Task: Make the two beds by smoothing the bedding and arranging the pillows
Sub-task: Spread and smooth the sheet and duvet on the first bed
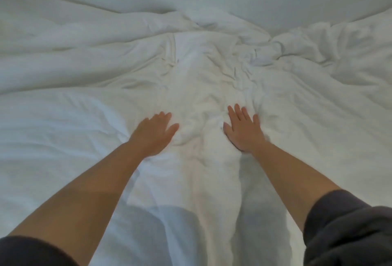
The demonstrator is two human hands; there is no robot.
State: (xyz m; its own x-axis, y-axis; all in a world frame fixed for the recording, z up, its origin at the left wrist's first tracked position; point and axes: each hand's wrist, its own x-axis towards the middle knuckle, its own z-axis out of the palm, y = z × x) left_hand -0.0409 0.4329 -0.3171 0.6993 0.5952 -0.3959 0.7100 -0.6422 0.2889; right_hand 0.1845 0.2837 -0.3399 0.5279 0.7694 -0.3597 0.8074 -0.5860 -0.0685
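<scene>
Our left hand (156,132) and right hand (244,130) lie flat on the duvet (84,138), either side of its ridge (201,132). Our fingers (233,113) are straight, grasping nothing.

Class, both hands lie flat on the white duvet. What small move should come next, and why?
Probably sweep the left hand and right hand outward, away from each other. Both press flat on the duvet, and a raised ridge of creases stands between them; spreading should flatten it.
</scene>
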